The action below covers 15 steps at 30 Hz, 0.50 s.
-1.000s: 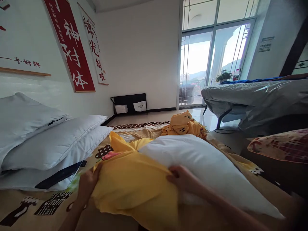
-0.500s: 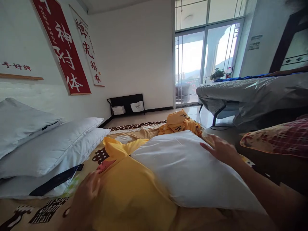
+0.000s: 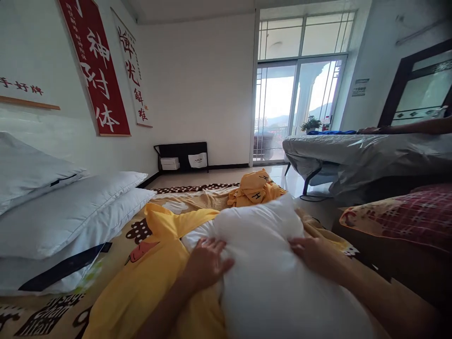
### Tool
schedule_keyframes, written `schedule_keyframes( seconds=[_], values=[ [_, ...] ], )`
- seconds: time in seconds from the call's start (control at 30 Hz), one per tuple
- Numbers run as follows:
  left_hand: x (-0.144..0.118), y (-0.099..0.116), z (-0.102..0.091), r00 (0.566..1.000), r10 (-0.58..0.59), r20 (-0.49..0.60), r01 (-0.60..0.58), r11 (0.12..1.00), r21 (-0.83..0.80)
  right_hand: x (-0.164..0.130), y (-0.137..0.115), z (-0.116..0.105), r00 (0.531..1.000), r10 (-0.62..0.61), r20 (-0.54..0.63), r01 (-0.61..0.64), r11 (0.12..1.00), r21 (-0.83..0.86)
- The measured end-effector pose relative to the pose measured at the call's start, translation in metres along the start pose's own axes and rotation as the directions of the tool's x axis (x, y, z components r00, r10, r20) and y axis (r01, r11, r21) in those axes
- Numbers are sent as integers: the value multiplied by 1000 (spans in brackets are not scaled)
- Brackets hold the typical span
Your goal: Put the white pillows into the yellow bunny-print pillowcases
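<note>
Here, white pillow (image 3: 268, 263) lies on patterned bedsheet (image 3: 52, 313), seemingly a bedroom

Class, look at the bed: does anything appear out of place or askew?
The crumpled yellow cloth heap lies bunched at the bed's far edge, and the plump white pillow sits only partly inside the yellow pillowcase.

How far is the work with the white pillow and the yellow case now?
Done: the yellow pillowcase lies spread on the bed and covers the near end of the white pillow. In hand: the left hand and right hand press on the pillow's two sides. Left: most of the pillow is bare; three more bare pillows are stacked at left.
</note>
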<state>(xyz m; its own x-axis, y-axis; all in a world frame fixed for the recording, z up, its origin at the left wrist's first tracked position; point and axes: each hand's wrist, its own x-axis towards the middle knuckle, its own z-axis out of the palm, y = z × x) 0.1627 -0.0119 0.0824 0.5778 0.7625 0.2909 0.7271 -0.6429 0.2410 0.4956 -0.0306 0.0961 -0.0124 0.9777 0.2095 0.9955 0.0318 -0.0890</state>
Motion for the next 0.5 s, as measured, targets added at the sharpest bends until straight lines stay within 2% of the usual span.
schedule_keyframes(
  seconds=[0.07,0.1,0.17,0.2,0.27,0.3,0.33,0.37,0.43,0.5],
  values=[
    [-7,7,9,999,34,29,-34,999,4,-3,-5,-4,992,23,122,-8,992,-126],
    [-11,11,11,998,40,38,-40,999,11,0,-8,-10,991,49,127,-25,983,-180],
    [-15,14,13,998,28,54,-29,999,33,15,-18,-27,998,57,19,-52,974,-220],
    [-16,15,12,998,18,64,-21,999,42,26,-26,-37,997,12,-81,-28,977,-210],
    [-17,15,9,996,18,86,-22,999,42,51,-45,-49,946,-137,-293,90,981,-169],
    [-18,14,7,995,23,93,-27,999,40,64,-55,-50,908,-207,-364,167,976,-137],
    [-19,14,6,995,26,97,-30,999,41,77,-66,-46,889,-252,-382,232,968,-98],
    [-20,13,6,995,26,101,-30,999,45,87,-76,-38,893,-275,-356,274,960,-54],
    [-23,12,7,995,10,100,-15,998,54,100,-94,-13,940,-268,-210,279,960,22],
    [-26,8,11,997,1,71,-5,998,55,103,-106,12,957,-273,-96,279,959,53]
  ],
)
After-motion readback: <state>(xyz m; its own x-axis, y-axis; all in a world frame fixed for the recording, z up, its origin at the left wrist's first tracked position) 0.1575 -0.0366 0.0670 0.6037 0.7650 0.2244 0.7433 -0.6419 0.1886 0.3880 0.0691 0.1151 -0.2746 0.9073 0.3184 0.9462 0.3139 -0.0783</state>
